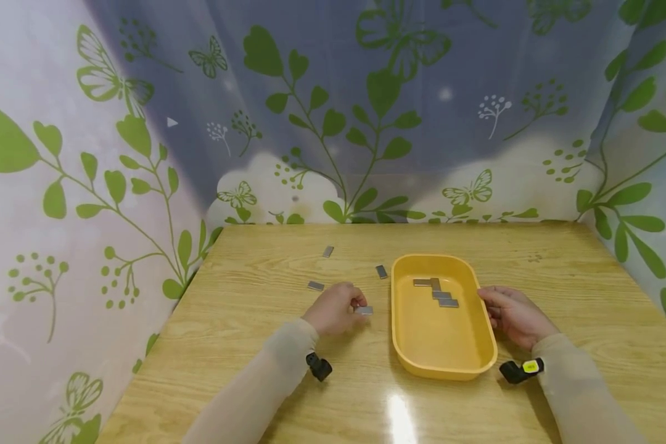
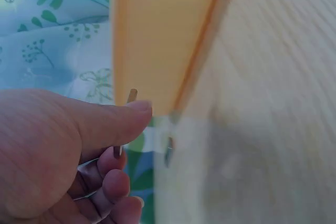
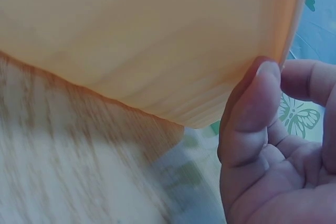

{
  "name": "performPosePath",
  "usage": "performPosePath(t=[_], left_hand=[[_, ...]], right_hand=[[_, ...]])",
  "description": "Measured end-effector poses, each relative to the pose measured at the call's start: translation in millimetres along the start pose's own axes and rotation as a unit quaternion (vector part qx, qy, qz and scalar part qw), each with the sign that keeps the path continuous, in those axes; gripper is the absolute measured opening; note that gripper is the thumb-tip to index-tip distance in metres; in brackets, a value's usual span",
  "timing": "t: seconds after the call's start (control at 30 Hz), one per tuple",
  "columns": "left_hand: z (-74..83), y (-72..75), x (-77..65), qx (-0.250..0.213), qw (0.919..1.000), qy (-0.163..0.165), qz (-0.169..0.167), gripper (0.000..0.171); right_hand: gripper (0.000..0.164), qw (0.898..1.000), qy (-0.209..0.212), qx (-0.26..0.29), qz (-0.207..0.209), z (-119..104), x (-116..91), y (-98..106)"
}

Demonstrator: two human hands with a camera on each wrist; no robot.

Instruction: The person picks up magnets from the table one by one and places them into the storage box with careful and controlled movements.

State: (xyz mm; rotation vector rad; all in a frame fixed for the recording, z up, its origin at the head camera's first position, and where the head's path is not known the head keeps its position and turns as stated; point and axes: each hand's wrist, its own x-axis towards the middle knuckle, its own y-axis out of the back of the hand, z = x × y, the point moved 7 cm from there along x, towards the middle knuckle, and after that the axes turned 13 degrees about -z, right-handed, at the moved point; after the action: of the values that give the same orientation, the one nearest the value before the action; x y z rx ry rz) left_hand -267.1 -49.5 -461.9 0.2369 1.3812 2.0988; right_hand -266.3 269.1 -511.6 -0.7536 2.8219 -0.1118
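Observation:
My left hand (image 1: 335, 308) pinches a small flat grey metal bar (image 1: 364, 310) between thumb and fingers, just above the table left of a yellow plastic tub (image 1: 444, 345). The left wrist view shows the bar (image 2: 132, 96) edge-on, sticking out past the thumb. With thumb and index finger my right hand (image 1: 518, 314) grips the rim of the tub on its right side; the right wrist view shows them at the tub wall (image 3: 157, 51). Inside the tub, several similar metal bars (image 1: 445, 295) lie flat, touching one another in a stepped row.
Three loose metal bars lie on the wooden table (image 1: 244, 370): one at the back (image 1: 328, 251), one near the tub's left wall (image 1: 381, 271) and one beyond my left hand (image 1: 316, 285). Patterned cloth (image 1: 322, 154) hangs around the table's back and sides.

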Motion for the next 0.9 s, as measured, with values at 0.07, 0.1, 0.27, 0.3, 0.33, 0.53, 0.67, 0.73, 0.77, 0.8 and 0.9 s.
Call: performPosePath(t=[0.07, 0.1, 0.27, 0.3, 0.33, 0.53, 0.67, 0.73, 0.77, 0.8, 0.9], left_hand=[[5.7, 5.9, -1.8, 0.006, 1.0, -0.006, 0.002, 0.019], [8.9, 9.2, -2.4, 0.01, 0.9999, -0.01, 0.005, 0.019], [33.8, 27.8, -2.4, 0.046, 0.9979, -0.042, 0.015, 0.018], [39.5, 30.6, -1.5, 0.053, 0.9973, -0.048, 0.015, 0.019], [45.5, 33.2, -0.5, 0.06, 0.9967, -0.053, 0.015, 0.019], [74.3, 37.7, 10.4, 0.099, 0.9923, -0.074, 0.01, 0.019], [86.8, 37.9, 18.9, 0.109, 0.9919, -0.065, -0.005, 0.02], [92.0, 38.7, 22.8, 0.109, 0.9925, -0.055, -0.013, 0.02], [94.2, 38.9, 25.0, 0.107, 0.9929, -0.05, -0.017, 0.02], [96.3, 39.1, 27.2, 0.105, 0.9932, -0.045, -0.02, 0.02], [102.3, 38.1, 34.9, 0.099, 0.994, -0.034, -0.03, 0.02]], right_hand=[[0.037, 1.0, -0.002, -0.001, 0.001, 0.6, 0.4, 0.3], [0.038, 1.0, -0.002, -0.001, 0.002, 0.8, 0.5, 0.6], [0.04, 1.0, -0.005, -0.009, 0.007, 1.0, 0.5, 2.1], [0.041, 1.0, -0.005, -0.009, 0.008, 0.8, 0.3, 2.2], [0.041, 1.0, -0.005, -0.01, 0.008, 0.7, 0.1, 2.3], [0.038, 1.0, -0.006, -0.004, 0.008, 0.9, -0.3, 1.5], [0.035, 1.0, -0.006, 0.001, 0.011, 1.7, 1.1, 1.6], [0.035, 1.0, -0.005, 0.002, 0.012, 2.1, 1.6, 2.0], [0.035, 1.0, -0.005, 0.002, 0.012, 2.4, 1.8, 2.3], [0.036, 1.0, -0.004, 0.001, 0.012, 2.6, 1.8, 2.6], [0.036, 1.0, -0.003, 0.0, 0.009, 3.1, 1.6, 3.3]])
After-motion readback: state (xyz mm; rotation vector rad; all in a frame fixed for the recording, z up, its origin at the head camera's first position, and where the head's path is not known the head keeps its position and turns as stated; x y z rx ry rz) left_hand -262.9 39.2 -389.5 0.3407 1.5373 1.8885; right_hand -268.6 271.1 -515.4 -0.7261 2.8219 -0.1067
